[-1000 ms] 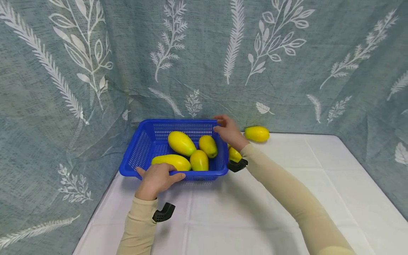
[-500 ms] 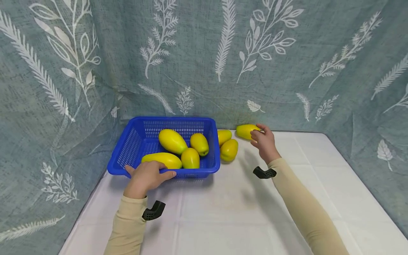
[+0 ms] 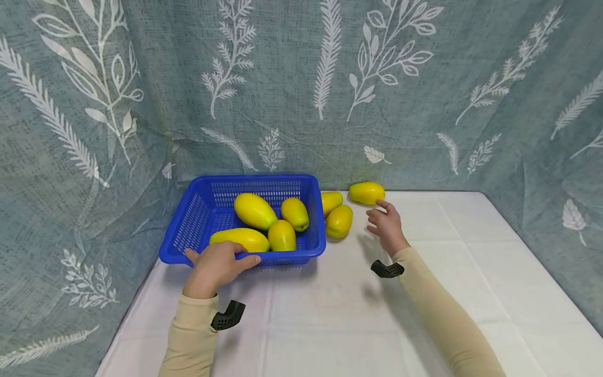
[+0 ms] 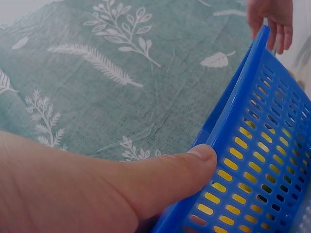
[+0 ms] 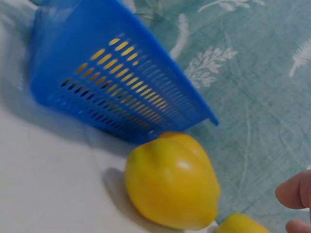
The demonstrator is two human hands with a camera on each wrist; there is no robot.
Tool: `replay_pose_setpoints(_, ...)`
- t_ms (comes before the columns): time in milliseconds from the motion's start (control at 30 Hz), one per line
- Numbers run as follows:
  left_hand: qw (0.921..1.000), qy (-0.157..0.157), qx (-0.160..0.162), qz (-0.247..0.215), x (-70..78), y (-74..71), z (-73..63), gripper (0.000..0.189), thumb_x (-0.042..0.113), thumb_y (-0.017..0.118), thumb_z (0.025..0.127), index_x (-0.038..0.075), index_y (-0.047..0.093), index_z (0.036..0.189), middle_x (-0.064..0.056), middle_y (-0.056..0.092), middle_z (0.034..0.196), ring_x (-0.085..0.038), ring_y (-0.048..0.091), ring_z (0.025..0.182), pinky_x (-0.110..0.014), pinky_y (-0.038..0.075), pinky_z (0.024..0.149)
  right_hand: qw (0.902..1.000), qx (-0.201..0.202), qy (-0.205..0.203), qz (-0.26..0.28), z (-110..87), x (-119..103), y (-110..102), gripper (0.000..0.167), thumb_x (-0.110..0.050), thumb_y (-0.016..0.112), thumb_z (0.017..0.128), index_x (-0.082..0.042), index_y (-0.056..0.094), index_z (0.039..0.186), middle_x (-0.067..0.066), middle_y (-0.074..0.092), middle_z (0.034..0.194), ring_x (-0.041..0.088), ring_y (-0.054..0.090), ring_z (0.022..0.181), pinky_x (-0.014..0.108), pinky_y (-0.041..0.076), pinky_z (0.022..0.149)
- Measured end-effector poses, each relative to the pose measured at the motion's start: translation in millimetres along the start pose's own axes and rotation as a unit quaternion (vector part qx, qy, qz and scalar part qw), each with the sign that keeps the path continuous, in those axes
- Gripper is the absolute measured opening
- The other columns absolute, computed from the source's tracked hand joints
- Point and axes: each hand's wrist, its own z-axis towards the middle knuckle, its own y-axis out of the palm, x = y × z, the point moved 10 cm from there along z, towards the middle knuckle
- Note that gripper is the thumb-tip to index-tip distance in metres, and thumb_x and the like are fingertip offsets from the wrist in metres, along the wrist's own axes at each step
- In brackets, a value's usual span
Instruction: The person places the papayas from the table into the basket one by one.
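Observation:
A blue plastic basket [image 3: 245,257] with slotted walls stands left of centre, several yellow mangoes [image 3: 255,210] inside it. My left hand [image 3: 214,268] grips its front rim; in the left wrist view the thumb [image 4: 167,177] lies along the rim, while the fingers go over to the inside, partly hidden. My right hand [image 3: 389,228] is in the air with loosely bent fingers, holding nothing. Just beyond it lies a mango [image 3: 366,192] at the table's back edge. Two more mangoes, the nearer one [image 3: 339,221] and one behind [image 3: 332,201], lie against the basket's right side.
A white cloth [image 3: 330,314] covers the table. Green-grey curtain [image 3: 301,136] with white leaf prints hangs close behind the table and along both sides. A black wrist camera [image 3: 387,269] juts from the right sleeve, another [image 3: 228,315] from the left.
My right hand has left the basket's right rim, moved right to the back mango, then drawn back slightly towards me without it. The left hand stays on the front rim.

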Motion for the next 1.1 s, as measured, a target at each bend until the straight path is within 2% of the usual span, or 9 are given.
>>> replay_pose_setpoints(167, 1.0000, -0.001, 0.005, -0.002, -2.2, -1.2, -0.5, 0.053, 0.052, 0.066, 0.094, 0.010, 0.073, 0.124, -0.020, 0.070, 0.129, -0.057, 0.049, 0.133, -0.095, 0.003, 0.099, 0.9992, -0.020, 0.018, -0.029, -1.2, 11.2, 9.4, 0.064, -0.018, 0.052, 0.103, -0.012, 0.025, 0.160, 0.020, 0.043, 0.156, 0.035, 0.050, 0.138, 0.043, 0.049, 0.111)
replay_pose_setpoints(333, 1.0000, -0.004, 0.005, -0.001, -3.9, -2.0, -1.4, 0.053, 0.053, 0.066, 0.094, 0.010, 0.074, 0.124, -0.019, 0.070, 0.129, -0.057, 0.049, 0.133, -0.095, 0.003, 0.099, 0.9964, -0.048, 0.042, -0.056, 1.4, 21.8, 22.3, 0.065, -0.023, 0.054, 0.103, -0.012, 0.025, 0.160, 0.018, 0.045, 0.154, 0.026, 0.055, 0.116, 0.029, 0.058, 0.089)
replay_pose_setpoints(433, 1.0000, -0.006, 0.002, 0.000, -4.6, -1.1, -1.6, 0.054, 0.053, 0.066, 0.094, 0.009, 0.073, 0.125, -0.020, 0.069, 0.131, -0.058, 0.048, 0.133, -0.094, 0.003, 0.099, 0.9946, -0.064, 0.047, -0.066, 4.1, 25.9, 31.8, 0.066, -0.024, 0.054, 0.103, -0.012, 0.024, 0.161, 0.019, 0.043, 0.155, 0.024, 0.054, 0.106, 0.031, 0.059, 0.086)
replay_pose_setpoints(500, 1.0000, -0.007, 0.001, 0.000, -4.8, -0.2, -1.6, 0.054, 0.053, 0.066, 0.094, 0.009, 0.073, 0.124, -0.020, 0.069, 0.131, -0.058, 0.048, 0.133, -0.094, 0.003, 0.099, 0.9937, -0.072, 0.053, -0.068, 5.2, 27.7, 38.3, 0.068, -0.025, 0.055, 0.102, -0.013, 0.024, 0.161, 0.020, 0.040, 0.157, 0.026, 0.054, 0.110, 0.038, 0.059, 0.093)
replay_pose_setpoints(600, 1.0000, -0.007, 0.003, -0.001, -4.7, 1.1, -1.6, 0.053, 0.053, 0.066, 0.094, 0.010, 0.074, 0.123, -0.020, 0.069, 0.130, -0.057, 0.049, 0.132, -0.094, 0.003, 0.099, 0.9926, -0.083, 0.057, -0.068, 6.0, 28.0, 48.7, 0.071, -0.026, 0.056, 0.101, -0.012, 0.021, 0.162, 0.020, 0.030, 0.164, 0.035, 0.052, 0.130, 0.050, 0.053, 0.106)
replay_pose_setpoints(700, 1.0000, -0.006, 0.004, -0.003, -4.1, 2.0, -1.8, 0.052, 0.053, 0.067, 0.094, 0.010, 0.074, 0.123, -0.019, 0.069, 0.130, -0.057, 0.049, 0.132, -0.094, 0.003, 0.099, 0.9910, -0.088, 0.051, -0.086, 6.7, 24.8, 57.7, 0.075, -0.029, 0.058, 0.101, -0.013, 0.019, 0.163, 0.019, 0.023, 0.167, 0.041, 0.045, 0.141, 0.055, 0.050, 0.110)
replay_pose_setpoints(900, 0.9999, -0.003, 0.010, 0.001, -2.2, 1.1, -1.5, 0.052, 0.052, 0.067, 0.094, 0.010, 0.073, 0.125, -0.019, 0.070, 0.130, -0.056, 0.050, 0.133, -0.094, 0.004, 0.099, 0.9832, -0.088, 0.035, -0.156, 10.7, 18.5, 69.2, 0.082, -0.037, 0.064, 0.099, -0.017, 0.018, 0.164, 0.014, 0.024, 0.168, 0.039, 0.050, 0.136, 0.056, 0.054, 0.102)
replay_pose_setpoints(1100, 0.9999, 0.001, 0.013, 0.006, -0.5, -1.1, -0.6, 0.052, 0.052, 0.066, 0.094, 0.010, 0.073, 0.125, -0.019, 0.071, 0.128, -0.057, 0.051, 0.131, -0.095, 0.005, 0.099, 0.9791, -0.088, 0.039, -0.179, 15.1, 17.0, 70.5, 0.081, -0.033, 0.065, 0.098, -0.019, 0.020, 0.164, 0.014, 0.027, 0.167, 0.040, 0.051, 0.135, 0.057, 0.056, 0.099)
